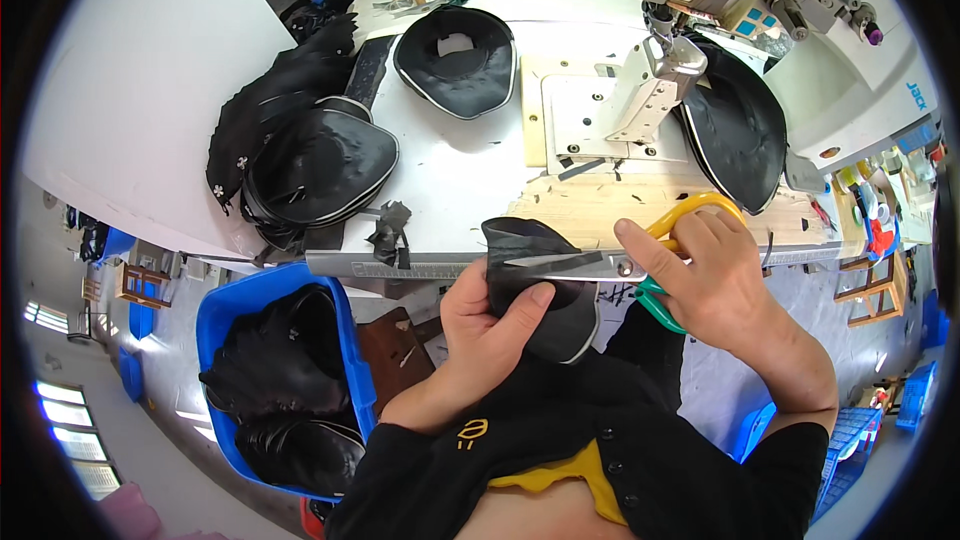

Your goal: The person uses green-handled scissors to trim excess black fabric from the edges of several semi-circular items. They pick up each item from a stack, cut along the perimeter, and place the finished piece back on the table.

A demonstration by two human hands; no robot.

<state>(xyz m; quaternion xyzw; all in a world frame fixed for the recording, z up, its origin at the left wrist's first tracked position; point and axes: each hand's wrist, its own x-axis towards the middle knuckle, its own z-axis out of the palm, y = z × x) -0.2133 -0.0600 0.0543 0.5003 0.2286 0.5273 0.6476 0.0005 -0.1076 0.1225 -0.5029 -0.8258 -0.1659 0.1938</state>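
Black fabric piece [535, 280] clamped in left hand [490, 325]; right hand [705, 270] gripping yellow-green scissors [640, 265]; blue bin [225, 315] at left.

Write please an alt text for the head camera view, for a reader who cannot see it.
A person's left hand holds a black fabric piece while the right hand cuts it with yellow-and-green scissors, in front of a sewing machine. More black pieces lie on the white table and fill a blue bin.
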